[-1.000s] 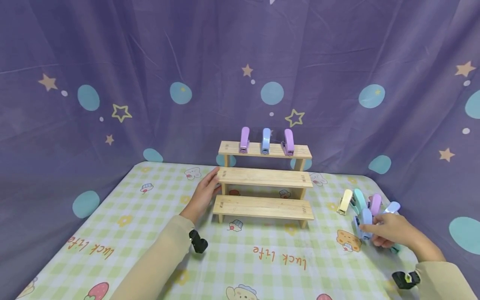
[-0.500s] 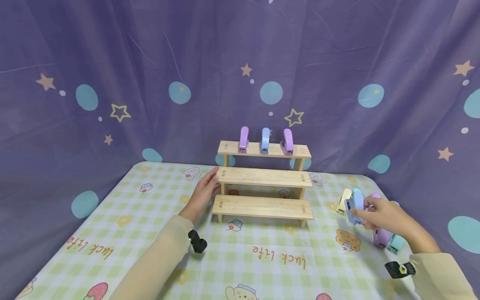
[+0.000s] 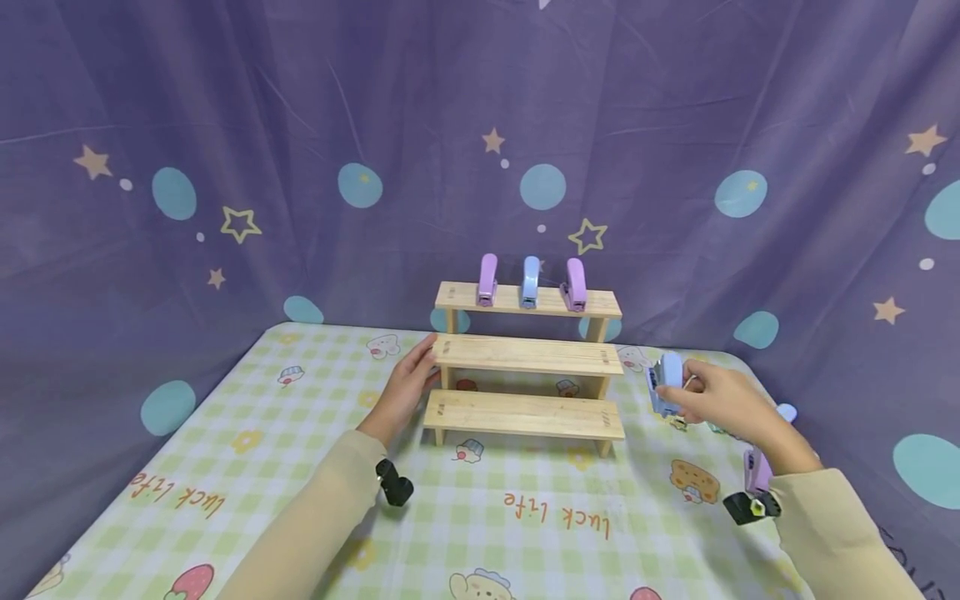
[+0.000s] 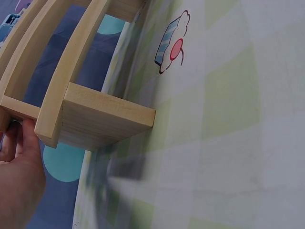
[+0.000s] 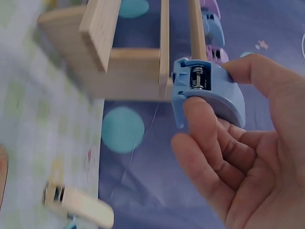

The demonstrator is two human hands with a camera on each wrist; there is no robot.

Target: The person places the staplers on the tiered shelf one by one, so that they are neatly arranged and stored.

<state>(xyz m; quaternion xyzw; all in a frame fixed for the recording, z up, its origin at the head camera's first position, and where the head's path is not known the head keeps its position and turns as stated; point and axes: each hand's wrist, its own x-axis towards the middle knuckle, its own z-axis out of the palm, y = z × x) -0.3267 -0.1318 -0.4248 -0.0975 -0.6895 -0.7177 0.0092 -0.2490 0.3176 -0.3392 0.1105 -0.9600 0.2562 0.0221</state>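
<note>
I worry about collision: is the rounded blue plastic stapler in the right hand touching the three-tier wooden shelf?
Apart: the head view shows checked tablecloth between the held blue stapler and the wooden shelf.

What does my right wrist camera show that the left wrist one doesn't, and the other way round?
Only the right wrist view shows the right hand, its fingers gripping a light-blue, rounded stapler, and a pale yellow stapler.

Only the left wrist view shows the left hand, touching the end of a pale wooden, three-tier shelf, and a blue-striped cupcake print.

Both share that shelf, another light-blue stapler on top of it, the green-and-white checked cloth and the purple-blue, turquoise-spotted curtain.
</note>
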